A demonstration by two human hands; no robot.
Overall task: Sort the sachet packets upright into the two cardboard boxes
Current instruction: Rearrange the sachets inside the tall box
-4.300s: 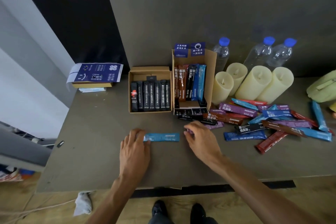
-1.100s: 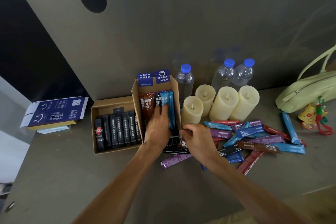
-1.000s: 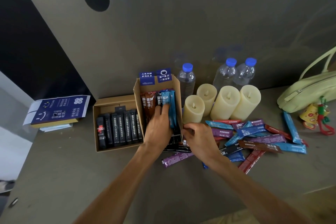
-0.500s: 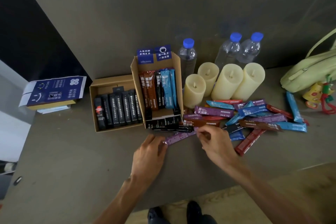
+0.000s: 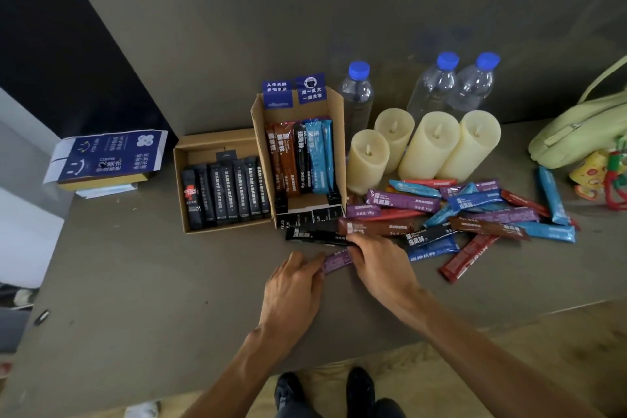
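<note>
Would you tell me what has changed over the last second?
The left hand left the tall box and joined the right hand on a purple sachet lying on the table. The boxed sachets, candles and bottles stayed put.

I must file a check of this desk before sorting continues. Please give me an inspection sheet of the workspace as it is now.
Surface: grey table, bare at the front left.
Job's things: low box with a row of black sachets; tall box with brown, black and blue sachets upright; loose sachet pile to its right; purple sachet flat on the table.
Clutter: three bottles, four candles, green bag, folded blue carton.
Grippers: left hand and right hand each touch one end of the purple sachet.
Cables: nothing seen.
Surroundings: grey wall panel behind, wooden floor and the person's shoes below.
</note>
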